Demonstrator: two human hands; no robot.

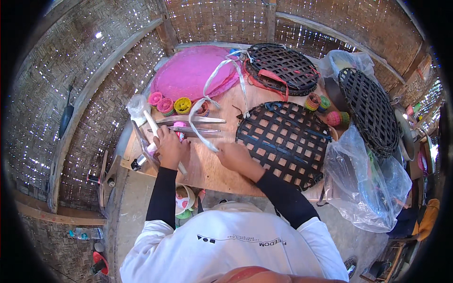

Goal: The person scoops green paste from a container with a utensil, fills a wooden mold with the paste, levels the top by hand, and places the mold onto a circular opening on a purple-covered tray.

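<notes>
My left hand (169, 147) has its fingers curled round a pale stick (152, 121), among wooden slats (207, 120) at the table's left end. A small pink-capped container (180, 125) is beside it, partly hidden. My right hand (232, 156) is closed on the end of a white strip (198, 129), which loops up across the table toward the back. Just right of that hand lies a round black lattice tray (283, 137). A crumpled clear bag (138, 104) sits at the top of the stick.
The plywood table (207, 174) carries pink round sheets (193, 70), colourful small cups (182, 105), a second lattice tray (281, 66) at the back and a third (368, 111) tilted at right. Plastic bags (363, 188) hang over the right edge. Woven walls (85, 70) surround the table.
</notes>
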